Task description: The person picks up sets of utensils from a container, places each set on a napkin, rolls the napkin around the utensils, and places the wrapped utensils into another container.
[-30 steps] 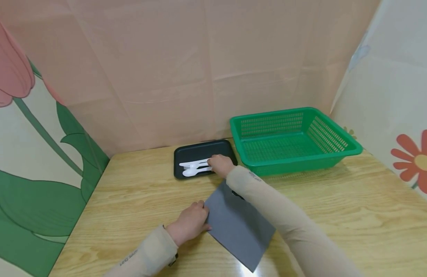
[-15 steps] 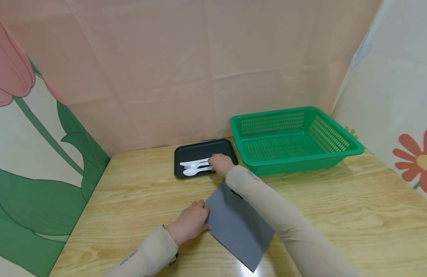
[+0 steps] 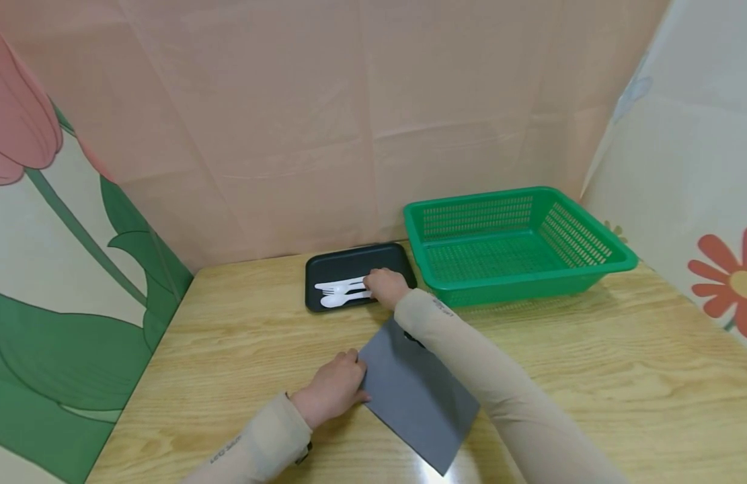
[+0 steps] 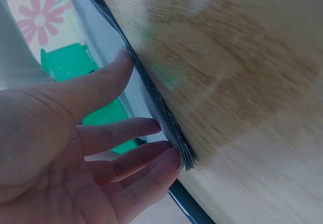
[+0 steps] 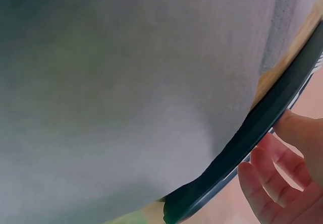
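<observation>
A grey folded napkin (image 3: 418, 390) lies turned at an angle on the table, and several layers show along its edge in the left wrist view. My left hand (image 3: 332, 390) touches its left corner, thumb (image 4: 118, 70) and fingertips set along the edge. At the back, a black tray (image 3: 343, 265) bears a white plastic knife (image 3: 331, 285), a fork (image 3: 341, 290) and a spoon (image 3: 332, 302) side by side. My right hand (image 3: 388, 288) is at the right ends of their handles, which it hides; its fingers (image 5: 257, 188) are loosely bent just over the tray rim.
A green plastic basket (image 3: 518, 286) stands right of the tray, close beside it. The right forearm (image 3: 488, 370) crosses over the napkin. Wood-grain table (image 3: 240, 336) extends to both sides, and a pink sheet (image 3: 276, 134) hangs behind.
</observation>
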Motion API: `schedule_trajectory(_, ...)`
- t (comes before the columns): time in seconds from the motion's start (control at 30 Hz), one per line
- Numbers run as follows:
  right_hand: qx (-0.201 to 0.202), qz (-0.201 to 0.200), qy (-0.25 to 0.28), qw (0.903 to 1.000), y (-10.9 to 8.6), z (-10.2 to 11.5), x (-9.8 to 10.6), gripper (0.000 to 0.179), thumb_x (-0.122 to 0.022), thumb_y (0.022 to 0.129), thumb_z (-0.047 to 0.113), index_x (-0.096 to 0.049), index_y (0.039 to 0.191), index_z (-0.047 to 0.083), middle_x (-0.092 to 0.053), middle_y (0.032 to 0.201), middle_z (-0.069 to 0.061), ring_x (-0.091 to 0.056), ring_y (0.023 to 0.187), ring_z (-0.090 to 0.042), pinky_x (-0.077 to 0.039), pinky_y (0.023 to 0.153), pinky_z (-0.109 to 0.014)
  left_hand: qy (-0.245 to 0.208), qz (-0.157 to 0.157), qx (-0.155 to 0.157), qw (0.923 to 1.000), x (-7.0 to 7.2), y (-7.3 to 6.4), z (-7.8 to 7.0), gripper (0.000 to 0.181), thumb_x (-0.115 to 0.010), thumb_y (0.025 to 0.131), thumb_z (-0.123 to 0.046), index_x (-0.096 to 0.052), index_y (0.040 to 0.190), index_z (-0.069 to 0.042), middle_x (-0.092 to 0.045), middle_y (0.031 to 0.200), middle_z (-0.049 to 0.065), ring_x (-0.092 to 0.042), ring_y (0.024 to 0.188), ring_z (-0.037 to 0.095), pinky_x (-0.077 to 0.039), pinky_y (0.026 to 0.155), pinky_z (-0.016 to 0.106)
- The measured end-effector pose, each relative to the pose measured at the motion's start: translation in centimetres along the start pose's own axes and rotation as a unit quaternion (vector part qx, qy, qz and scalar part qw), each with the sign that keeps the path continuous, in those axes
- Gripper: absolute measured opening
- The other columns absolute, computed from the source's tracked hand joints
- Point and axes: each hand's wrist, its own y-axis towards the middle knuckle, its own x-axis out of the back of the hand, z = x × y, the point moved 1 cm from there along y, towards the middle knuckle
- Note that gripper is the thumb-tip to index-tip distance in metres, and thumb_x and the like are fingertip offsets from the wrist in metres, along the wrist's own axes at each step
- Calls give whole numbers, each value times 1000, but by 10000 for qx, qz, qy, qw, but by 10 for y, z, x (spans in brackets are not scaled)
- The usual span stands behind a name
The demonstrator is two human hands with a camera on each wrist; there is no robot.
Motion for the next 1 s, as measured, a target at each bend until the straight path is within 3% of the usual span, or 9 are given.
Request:
schedule_trajectory(0.5,-27,93,-187,9998,0,2,4,12,-64,87,15,-67,99,14,-64,101,-6,-60,92,-23,-53,75,-36,-37,-64,-65,10000,2,-1,-1,38,-75,77,-32,-65,97,-1,-58,94,9,-56,80,20,-51,66,30)
schedule_trajectory(1.0,-40,71,-120,9999,2,-3,12,6,-65,86,12,-65,92,13,-63,99,-6,-59,89,-23,-52,73,-35,38,-209,-88,9997,2,-3,0,38,-75,76,-33,-65,94,-1,-57,91,8,-55,78,19,-50,63,29)
